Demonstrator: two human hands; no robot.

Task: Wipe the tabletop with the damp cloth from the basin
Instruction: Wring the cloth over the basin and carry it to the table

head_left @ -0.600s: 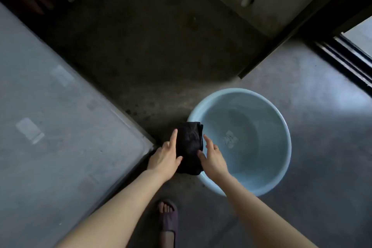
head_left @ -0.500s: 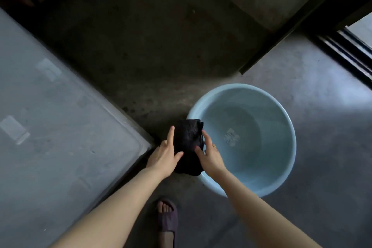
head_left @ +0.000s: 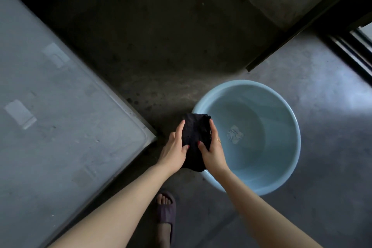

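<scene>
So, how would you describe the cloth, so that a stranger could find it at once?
Find the round pale blue basin on the floor, right of the grey tabletop. At its left rim, the left hand and right hand hold a folded cloth. It alone is nearly black.

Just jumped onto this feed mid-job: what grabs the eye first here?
Dead centre, both hands, the left hand and the right hand, clutch a dark cloth over the near-left rim of a pale blue basin that sits on the floor at right. The grey tabletop fills the left side, and a sandalled foot shows at the bottom.
</scene>
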